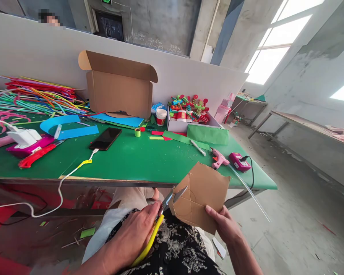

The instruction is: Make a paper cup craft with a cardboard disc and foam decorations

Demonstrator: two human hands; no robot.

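My left hand [141, 227] is closed around yellow-handled scissors [149, 244] above my lap. Their blades are spread, with the left edge of a brown cardboard piece [199, 196] between them. A curved line and creases show on the cardboard. My right hand [225, 223] grips the cardboard by its lower right edge, thumb on top. The fingers beneath the sheet are hidden. Beyond the cardboard, a pink glue gun [218, 158] lies near the front edge of the green table [143, 160], with a long clear glue stick [252, 194] reaching out past the edge.
A phone [105, 138] charges on a white cable [61, 191] that hangs over the table edge. Bundles of coloured pipe cleaners [40, 95], an open cardboard box [120, 89], a paper cup [161, 117] and a white box [189, 124] of spring-bodied crafts stand behind. A power socket [240, 162] sits right.
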